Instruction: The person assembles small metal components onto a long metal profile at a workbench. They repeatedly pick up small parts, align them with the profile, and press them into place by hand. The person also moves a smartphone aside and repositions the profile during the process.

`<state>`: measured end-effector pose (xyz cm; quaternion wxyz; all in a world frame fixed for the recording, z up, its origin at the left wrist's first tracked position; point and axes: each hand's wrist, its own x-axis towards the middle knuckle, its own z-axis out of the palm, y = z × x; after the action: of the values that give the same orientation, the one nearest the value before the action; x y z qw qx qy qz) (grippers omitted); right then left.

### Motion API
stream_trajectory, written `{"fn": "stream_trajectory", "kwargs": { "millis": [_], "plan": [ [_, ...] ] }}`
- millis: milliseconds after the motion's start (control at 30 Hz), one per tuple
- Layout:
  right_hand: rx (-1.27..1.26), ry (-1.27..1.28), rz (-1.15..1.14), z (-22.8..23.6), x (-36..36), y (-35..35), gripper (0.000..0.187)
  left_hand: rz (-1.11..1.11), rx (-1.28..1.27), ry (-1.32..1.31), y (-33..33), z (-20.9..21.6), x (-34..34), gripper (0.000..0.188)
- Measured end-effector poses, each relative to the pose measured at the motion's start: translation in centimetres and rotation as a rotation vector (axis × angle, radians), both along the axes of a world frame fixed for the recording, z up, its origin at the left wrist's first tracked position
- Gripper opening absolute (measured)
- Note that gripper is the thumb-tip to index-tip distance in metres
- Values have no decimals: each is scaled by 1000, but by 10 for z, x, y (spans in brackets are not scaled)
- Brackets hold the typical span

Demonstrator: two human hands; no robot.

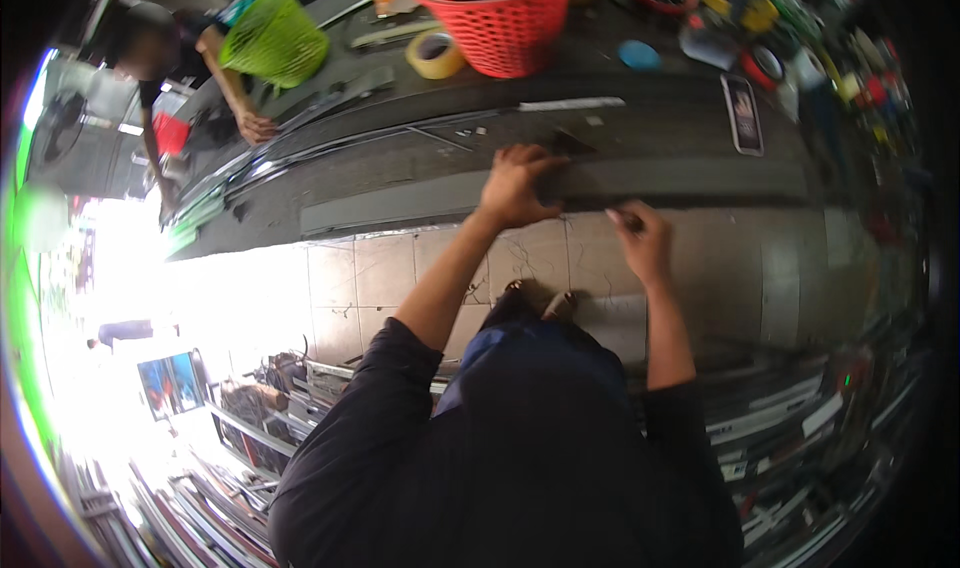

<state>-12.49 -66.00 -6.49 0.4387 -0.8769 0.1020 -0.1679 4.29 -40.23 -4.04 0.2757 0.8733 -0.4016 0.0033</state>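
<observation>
A long, flat grey strip [400, 200] lies along the near edge of the dark workbench. My left hand [515, 186] grips across its width, with bent fingers toward the far side and the thumb near the front edge. A small dark pointed piece [575, 143] is just beyond those fingers, too blurred to name. Off the bench's front edge, my right hand [648, 243] is closed in a pinch round a small dark thing [632, 222]; its kind cannot be made out.
Farther back stand a red plastic basket [495, 23], a tape roll [436, 56] and a green basket [275, 38]. A phone [742, 115] lies at the right. At the far left, a co-worker's hand [256, 128] rests by thin metal strips. Stacked profiles [770, 408] are behind me.
</observation>
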Motion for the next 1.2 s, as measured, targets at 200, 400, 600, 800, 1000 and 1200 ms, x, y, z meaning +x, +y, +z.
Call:
{"fn": "stream_trajectory", "kwargs": {
  "millis": [200, 400, 600, 800, 1000, 1200],
  "plan": [
    [-43, 36, -77, 0, -78, -75, 25, 9, 43, 73, 5, 7, -5, 99],
    [-176, 212, -336, 49, -139, -190, 32, -21, -97, -75, -3, 0, -6, 85],
    [-222, 176, -427, 63, -143, -240, 30, -47, -105, -108, -1, 0, 0, 79],
    [-201, 177, -430, 42, -131, -304, 31, 45, -211, -15, -18, 35, -25, 70],
    [-244, 15, -226, 19, -102, -411, 29, 104, -265, -106, -157, 56, -83, 66],
    [-241, -89, -104, -2, -70, -434, 26, -35, -76, -47, -392, 24, -124, 89]
  ]
}}
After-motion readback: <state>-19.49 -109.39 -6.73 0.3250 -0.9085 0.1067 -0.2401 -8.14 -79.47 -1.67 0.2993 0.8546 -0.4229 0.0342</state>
